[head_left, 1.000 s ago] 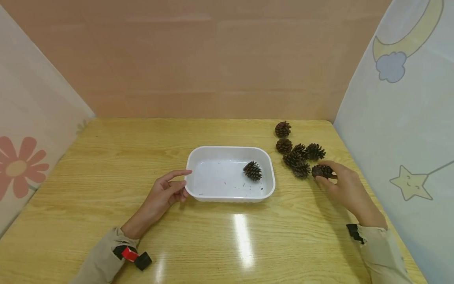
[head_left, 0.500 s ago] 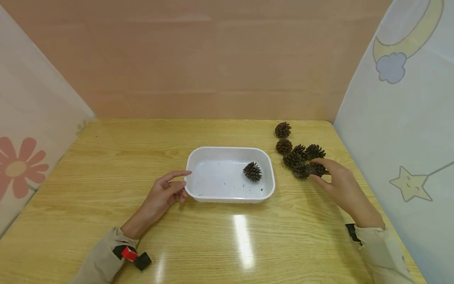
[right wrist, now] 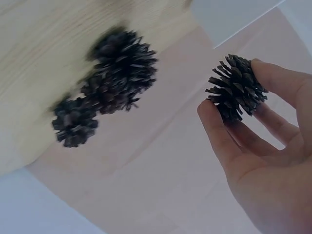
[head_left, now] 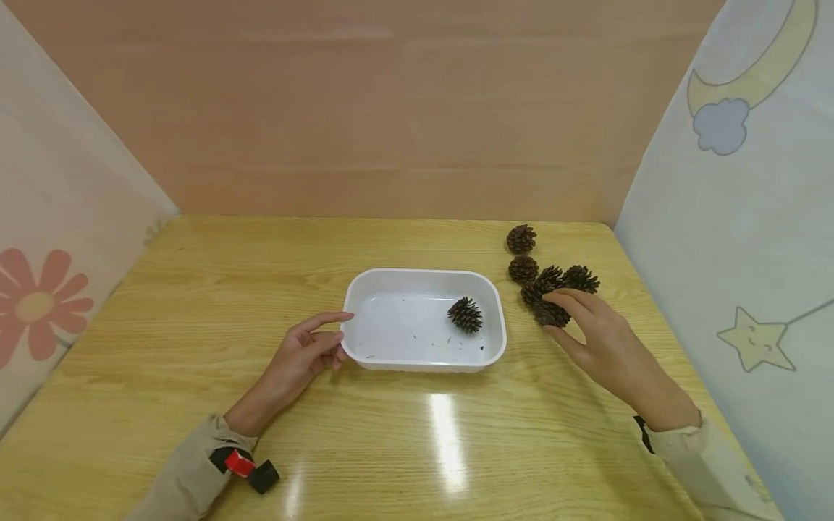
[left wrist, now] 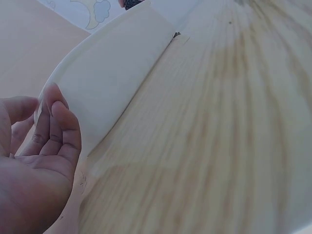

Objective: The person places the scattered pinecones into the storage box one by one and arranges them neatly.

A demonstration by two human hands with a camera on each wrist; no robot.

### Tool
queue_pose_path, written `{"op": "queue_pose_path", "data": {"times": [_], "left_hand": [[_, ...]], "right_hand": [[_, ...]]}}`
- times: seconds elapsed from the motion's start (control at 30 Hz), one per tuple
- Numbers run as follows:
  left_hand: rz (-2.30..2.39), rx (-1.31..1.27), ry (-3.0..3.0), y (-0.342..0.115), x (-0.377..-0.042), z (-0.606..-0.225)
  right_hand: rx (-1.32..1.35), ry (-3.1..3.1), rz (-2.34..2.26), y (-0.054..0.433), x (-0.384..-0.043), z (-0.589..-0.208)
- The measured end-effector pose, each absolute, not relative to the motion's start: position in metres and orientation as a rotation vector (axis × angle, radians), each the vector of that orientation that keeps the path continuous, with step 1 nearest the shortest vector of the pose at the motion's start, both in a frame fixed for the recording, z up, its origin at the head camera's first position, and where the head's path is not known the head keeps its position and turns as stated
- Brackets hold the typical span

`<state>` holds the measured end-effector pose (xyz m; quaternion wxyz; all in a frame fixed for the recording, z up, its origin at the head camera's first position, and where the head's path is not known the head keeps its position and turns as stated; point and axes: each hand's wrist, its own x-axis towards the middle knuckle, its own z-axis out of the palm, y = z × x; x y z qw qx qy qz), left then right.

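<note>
A white plastic tub (head_left: 423, 365) stands mid-table with one pine cone (head_left: 465, 315) lying in its right half. My left hand (head_left: 302, 354) pinches the tub's left rim; the left wrist view has that hand (left wrist: 44, 156) close against the outer wall (left wrist: 112, 73). Between thumb and fingertips my right hand (head_left: 602, 347) holds another pine cone (right wrist: 236, 87), which looks lifted in the right wrist view. Behind it in the head view, a cluster of brown pine cones (head_left: 580, 278) is partly hidden by the fingers.
Two more pine cones, one at the back (head_left: 521, 239) and one just in front of it (head_left: 523, 269), lie right of the tub. Small dark bits lie on the tub floor. Printed cloth walls enclose the wooden table (head_left: 365, 441) at the back and sides.
My right hand has moved left with the pine cone, from the right side of the cluster to in front of it, nearer the tub. The left hand and tub have stayed put.
</note>
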<state>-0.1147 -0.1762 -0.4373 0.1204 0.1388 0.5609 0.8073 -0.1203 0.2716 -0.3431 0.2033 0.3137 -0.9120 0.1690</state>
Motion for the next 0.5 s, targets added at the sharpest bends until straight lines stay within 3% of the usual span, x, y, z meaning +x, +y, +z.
{"op": "queue_pose_path", "data": {"times": [0.5], "left_hand": [[2.35,0.38,1.636,-0.177,-0.114,-0.436]], "right_hand": [[1.137,-2.42,0.521,0.221,-0.116,-0.334]]}}
